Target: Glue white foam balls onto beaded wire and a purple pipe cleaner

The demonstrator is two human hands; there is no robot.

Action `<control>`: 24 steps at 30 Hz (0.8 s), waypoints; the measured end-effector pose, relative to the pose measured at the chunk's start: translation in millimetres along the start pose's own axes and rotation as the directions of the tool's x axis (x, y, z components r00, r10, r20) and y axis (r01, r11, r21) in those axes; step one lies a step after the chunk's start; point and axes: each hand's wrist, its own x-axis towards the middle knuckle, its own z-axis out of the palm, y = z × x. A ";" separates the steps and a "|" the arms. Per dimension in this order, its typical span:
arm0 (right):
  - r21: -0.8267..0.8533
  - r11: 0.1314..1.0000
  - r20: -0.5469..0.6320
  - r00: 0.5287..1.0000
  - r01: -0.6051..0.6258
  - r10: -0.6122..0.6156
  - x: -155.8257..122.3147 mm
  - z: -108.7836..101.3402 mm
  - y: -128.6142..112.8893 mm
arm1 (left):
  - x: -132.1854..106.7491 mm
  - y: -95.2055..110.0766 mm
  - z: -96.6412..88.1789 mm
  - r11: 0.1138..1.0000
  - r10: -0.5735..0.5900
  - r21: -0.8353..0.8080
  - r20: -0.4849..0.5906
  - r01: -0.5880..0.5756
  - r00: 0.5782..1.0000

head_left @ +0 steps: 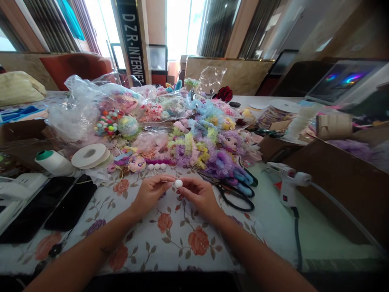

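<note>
A small white ball [178, 183] is pinched between the fingertips of both hands, just above the flowered tablecloth [130, 227]. My left hand [152, 192] closes on its left side with thumb and fingers together. From the right, my right hand [199, 192] has its thumb and index finger against the same ball. A row of several similar white balls [157, 166] lies beyond my hands, beside a doll head [136, 164]. Black-handled scissors [234, 194] rest near my right hand, their blades partly covered by frilly lace trim [188, 146].
A white glue gun [287, 182] with a cable stands at the right, by a cardboard box [340, 190]. On the left are a ribbon spool [91, 155], a thread cone [54, 162] and a black phone [71, 205]. Plastic bags [75, 109] and trims are heaped at the back.
</note>
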 end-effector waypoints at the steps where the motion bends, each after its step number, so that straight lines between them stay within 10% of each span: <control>1: -0.002 1.000 -0.008 1.000 -0.002 0.002 0.1 -0.3 0.1 | -1.7 0.3 0.3 1.000 0.018 0.005 -0.025 -0.017 1.000; 19: -0.162 0.983 0.013 0.997 0.081 -0.080 -5.8 2.0 4.1 | -9.8 0.4 6.4 0.963 0.135 0.239 -0.023 -0.125 0.991; 24: -0.115 0.993 -0.022 0.999 0.021 -0.023 -4.7 3.5 0.1 | -9.5 -3.8 5.9 0.997 0.061 0.038 -0.008 -0.061 0.998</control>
